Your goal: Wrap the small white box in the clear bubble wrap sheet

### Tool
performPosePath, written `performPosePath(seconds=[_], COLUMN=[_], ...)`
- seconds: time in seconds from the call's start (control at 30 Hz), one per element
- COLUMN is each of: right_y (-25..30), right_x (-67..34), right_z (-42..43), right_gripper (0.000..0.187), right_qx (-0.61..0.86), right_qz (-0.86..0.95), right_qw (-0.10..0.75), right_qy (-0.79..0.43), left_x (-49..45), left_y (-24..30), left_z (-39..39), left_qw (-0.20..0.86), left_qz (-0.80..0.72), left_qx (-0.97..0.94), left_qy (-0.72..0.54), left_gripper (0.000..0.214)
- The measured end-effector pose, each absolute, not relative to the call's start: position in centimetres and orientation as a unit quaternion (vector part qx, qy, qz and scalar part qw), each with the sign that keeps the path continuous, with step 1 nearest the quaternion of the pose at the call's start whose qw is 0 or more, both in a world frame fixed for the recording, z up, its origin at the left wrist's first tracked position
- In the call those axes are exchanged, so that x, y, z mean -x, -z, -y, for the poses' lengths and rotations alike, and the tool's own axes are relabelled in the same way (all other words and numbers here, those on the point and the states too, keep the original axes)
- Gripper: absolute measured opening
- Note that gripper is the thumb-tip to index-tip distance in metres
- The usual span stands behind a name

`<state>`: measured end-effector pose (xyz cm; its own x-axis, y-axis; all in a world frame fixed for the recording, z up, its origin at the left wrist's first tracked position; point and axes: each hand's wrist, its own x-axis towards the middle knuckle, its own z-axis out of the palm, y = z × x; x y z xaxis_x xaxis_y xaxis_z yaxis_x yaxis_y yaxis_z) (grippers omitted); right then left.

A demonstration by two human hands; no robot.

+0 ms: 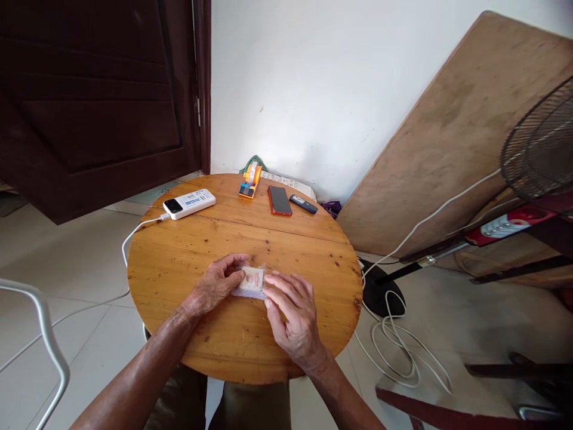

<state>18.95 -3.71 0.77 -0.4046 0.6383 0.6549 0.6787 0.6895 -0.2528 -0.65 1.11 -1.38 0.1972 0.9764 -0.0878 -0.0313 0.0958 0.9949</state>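
Note:
A small pale box in clear bubble wrap (251, 280) lies on the round wooden table (188, 322), near its middle. Pinkish-red print shows faintly through the plastic on its top. My left hand (217, 283) grips its left end, the thumb pressed on top and the fingers behind the far side. At the opposite end, my right hand (293, 310) has its fingertips and thumb closed against the wrap's right edge. A loose bit of plastic sticks up at the far right corner. The undersides of the fingers are hidden.
Toward the table's back are a white power bank (192, 203) with a cable, an orange tape dispenser (250, 181), a red-edged phone (280, 200) and a dark remote-like device (303, 204). A fan (541, 137) and coiled white cable (398, 352) are at right.

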Motion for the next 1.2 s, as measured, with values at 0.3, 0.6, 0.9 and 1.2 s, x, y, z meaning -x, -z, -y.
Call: performPosePath(seconds=[0.3,0.6,0.9,1.2], right_y=[-0.3,-0.3,-0.7,-0.5], right_x=[-18.0,-18.0,-19.8,-18.3], right_z=[3.1,3.2,0.9,-0.6], right_gripper=[0.042,0.036,0.087,0.066], right_qx=[0.435,0.432,0.448,0.432], right_qz=[0.842,0.862,0.839,0.824], right_qw=[0.317,0.266,0.258,0.313], right_qy=[-0.030,-0.009,-0.172,-0.193], left_x=[0.8,0.8,0.9,1.0], left_y=[1.3,1.0,0.8,1.2], left_z=[-1.0,-0.9,-0.7,-0.7], left_qw=[0.570,0.571,0.594,0.562], left_qz=[-0.460,-0.456,-0.436,-0.442], left_qx=[-0.523,-0.531,-0.509,-0.498], left_qy=[-0.436,-0.429,-0.446,-0.491], left_gripper=[0.048,0.044,0.048,0.056])
